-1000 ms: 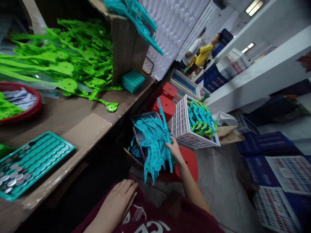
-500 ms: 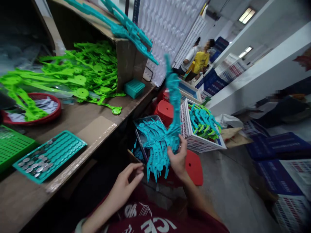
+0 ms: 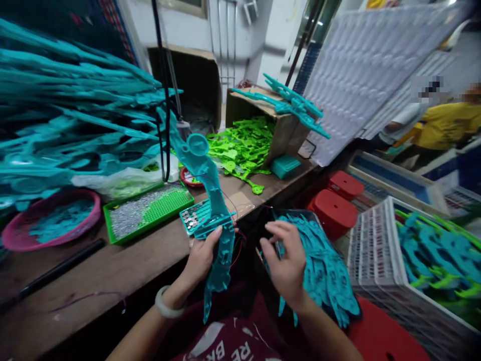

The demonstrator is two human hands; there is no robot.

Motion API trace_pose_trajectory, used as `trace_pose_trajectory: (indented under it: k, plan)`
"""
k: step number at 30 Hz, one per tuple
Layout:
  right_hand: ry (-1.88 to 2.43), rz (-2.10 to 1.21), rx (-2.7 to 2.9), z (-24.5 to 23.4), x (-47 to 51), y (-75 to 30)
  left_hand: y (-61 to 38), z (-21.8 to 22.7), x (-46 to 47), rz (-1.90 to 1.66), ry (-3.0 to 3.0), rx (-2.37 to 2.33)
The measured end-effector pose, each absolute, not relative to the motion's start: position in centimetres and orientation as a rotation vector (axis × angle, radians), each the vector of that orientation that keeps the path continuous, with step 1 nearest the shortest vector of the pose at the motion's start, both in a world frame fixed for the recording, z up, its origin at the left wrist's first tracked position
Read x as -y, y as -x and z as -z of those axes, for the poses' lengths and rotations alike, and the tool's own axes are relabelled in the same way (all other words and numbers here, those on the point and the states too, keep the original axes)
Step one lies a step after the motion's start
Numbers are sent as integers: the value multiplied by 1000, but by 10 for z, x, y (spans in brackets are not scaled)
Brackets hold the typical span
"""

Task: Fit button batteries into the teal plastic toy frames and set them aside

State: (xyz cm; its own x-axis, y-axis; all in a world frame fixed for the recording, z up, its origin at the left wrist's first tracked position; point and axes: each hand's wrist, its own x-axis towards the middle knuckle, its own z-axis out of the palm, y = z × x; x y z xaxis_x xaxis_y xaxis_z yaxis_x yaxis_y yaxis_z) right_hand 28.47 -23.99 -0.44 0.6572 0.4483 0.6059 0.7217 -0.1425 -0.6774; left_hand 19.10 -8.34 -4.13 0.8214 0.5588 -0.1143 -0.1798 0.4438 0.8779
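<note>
Showing the left hand [image 3: 203, 256] closed around the lower section of a long teal plastic part [image 3: 210, 190], fingers wrapped behind it and thumb laid across its front. The part stands nearly upright, its round head at 12 o'clock from the hand and its tail hanging at 6 o'clock over the lap. A pale bangle [image 3: 167, 307] circles that wrist. The right hand [image 3: 287, 263], at 3 o'clock from the left and apart from it, has its fingers loosely spread and grips nothing; it hovers just above a heap of teal parts [image 3: 326, 271]. At 11 o'clock from the left hand, on the wooden bench [image 3: 124, 265], lie a small teal tray [image 3: 191, 219] and a green tray of metal discs [image 3: 146, 210]. A white crate [image 3: 370, 255] stands at 3 o'clock from the right hand, red stools [image 3: 334, 213] at 1 o'clock.
</note>
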Motion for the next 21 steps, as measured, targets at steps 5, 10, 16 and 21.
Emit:
trace_pose_trajectory:
  k: [5,10,16,21]
  plan:
    - [1580,310,1186,-53,167,-310,-165,43,96,-554,-1288,-485]
    - [1501,645,1407,-66,122,-299,-152,56,100,-713,-1530,-555]
    - [1494,952,1532,-43,111,-290,-147,65,89,-690,-1579,-630]
    - [1528,751,1511,-36,99,-289,-148,68,85,-724,-1543,-673]
